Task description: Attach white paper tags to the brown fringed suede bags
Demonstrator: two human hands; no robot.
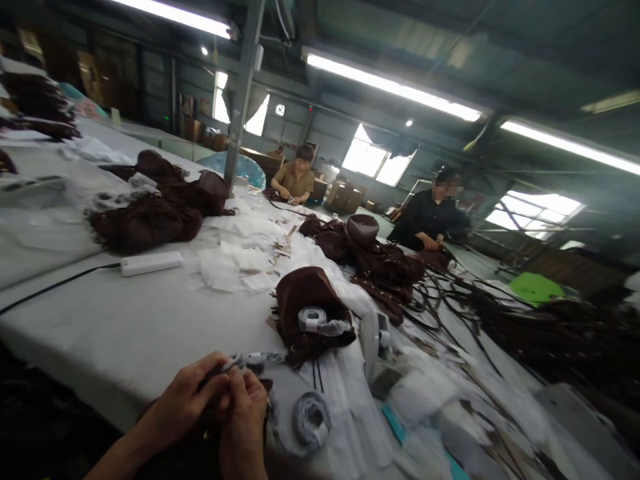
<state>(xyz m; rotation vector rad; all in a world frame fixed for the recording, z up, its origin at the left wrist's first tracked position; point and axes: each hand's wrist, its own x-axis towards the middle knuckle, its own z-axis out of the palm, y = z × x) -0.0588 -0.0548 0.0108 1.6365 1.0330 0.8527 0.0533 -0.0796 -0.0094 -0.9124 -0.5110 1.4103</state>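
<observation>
Both left hand [186,401], right hand [245,419] at table [130,343] edge, fingers pinching wrapped strap [254,361], open room leftward

Matt brown leather bag [310,303], white cloth table [125,327]

Bag workshop: long table [125,320], brown leather bags [310,300], seated workers [430,213].

Two hands — left [185,400], right [245,417] — two co-workers [296,179] [429,217], one power strip [151,263], three ceiling tubes [393,87].
</observation>
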